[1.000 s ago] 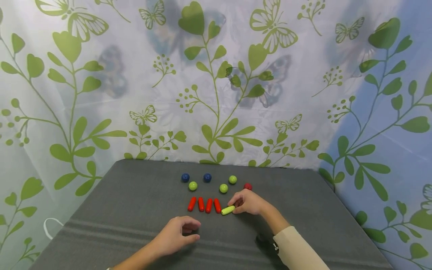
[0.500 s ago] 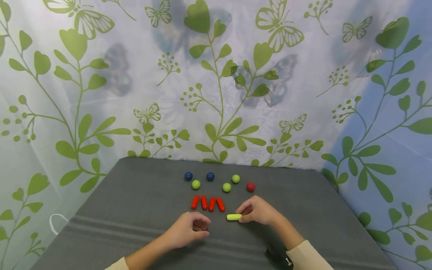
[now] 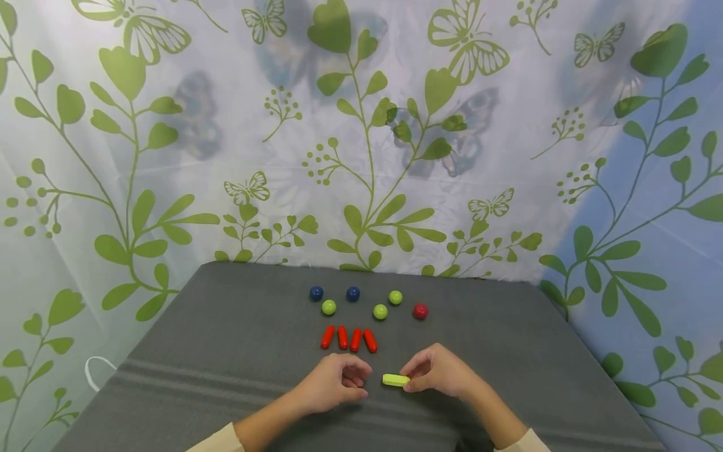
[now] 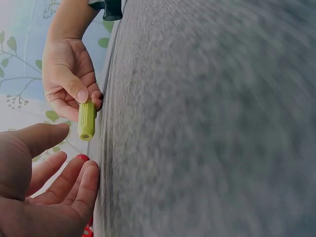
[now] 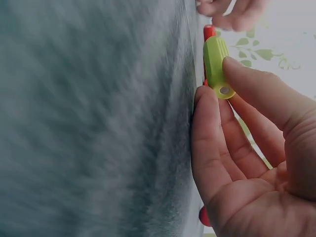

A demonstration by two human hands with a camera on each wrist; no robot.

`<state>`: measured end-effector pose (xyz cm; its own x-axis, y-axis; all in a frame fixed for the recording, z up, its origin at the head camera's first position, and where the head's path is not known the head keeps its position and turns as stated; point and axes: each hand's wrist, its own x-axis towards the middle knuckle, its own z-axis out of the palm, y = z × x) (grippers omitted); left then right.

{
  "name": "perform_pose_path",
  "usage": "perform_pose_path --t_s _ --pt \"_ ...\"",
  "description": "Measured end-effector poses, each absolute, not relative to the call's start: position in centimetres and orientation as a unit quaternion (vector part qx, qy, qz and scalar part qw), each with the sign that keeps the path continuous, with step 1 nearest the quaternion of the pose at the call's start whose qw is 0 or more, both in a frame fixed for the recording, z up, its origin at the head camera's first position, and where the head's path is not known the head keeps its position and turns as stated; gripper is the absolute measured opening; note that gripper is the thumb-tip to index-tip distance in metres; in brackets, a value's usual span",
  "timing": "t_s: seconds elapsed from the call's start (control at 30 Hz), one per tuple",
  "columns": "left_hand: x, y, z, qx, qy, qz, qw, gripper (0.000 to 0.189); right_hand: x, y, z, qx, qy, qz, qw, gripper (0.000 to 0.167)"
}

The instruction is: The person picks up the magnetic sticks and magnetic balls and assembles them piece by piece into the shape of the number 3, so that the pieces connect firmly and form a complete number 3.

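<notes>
A yellow-green ribbed rod [image 3: 395,380] with a small metal dot in its end is pinched between the thumb and fingers of my right hand [image 3: 442,371]. Its free end points left, toward my left hand [image 3: 337,383], which holds nothing. The fingers of that hand are loosely bent, the thumb apart from them, a short gap from the rod. In the left wrist view the rod [image 4: 87,121] shows just beyond the left fingertips. The right wrist view has the right thumb lying along the rod [image 5: 216,66].
Several red rods [image 3: 356,339] lie in a row behind the hands. Farther back are two blue balls [image 3: 353,294], three green balls [image 3: 380,312] and a red ball [image 3: 420,311]. A patterned curtain [image 3: 361,138] hangs behind the grey table [image 3: 237,314].
My right hand has drawn the yellow-green rod away from the red rods, toward me, and turned it level. My left hand has moved right, closer to it.
</notes>
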<state>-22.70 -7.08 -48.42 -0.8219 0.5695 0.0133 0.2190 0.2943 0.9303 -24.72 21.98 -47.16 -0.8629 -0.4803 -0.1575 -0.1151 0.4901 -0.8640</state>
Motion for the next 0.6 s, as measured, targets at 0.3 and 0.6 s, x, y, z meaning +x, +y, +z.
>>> perform_pose_path --t_s 0.3,0.6 --pt "-22.2 -5.8 -48.3 0.257 0.788 0.534 0.170 0.024 -22.6 21.4 -46.8 -0.171 0.816 -0.511 0.211 0.022" --pt "-21.4 -4.9 -48.2 0.260 0.784 0.537 0.170 0.020 -21.7 21.1 -46.8 -0.153 0.796 -0.533 0.241 0.022"
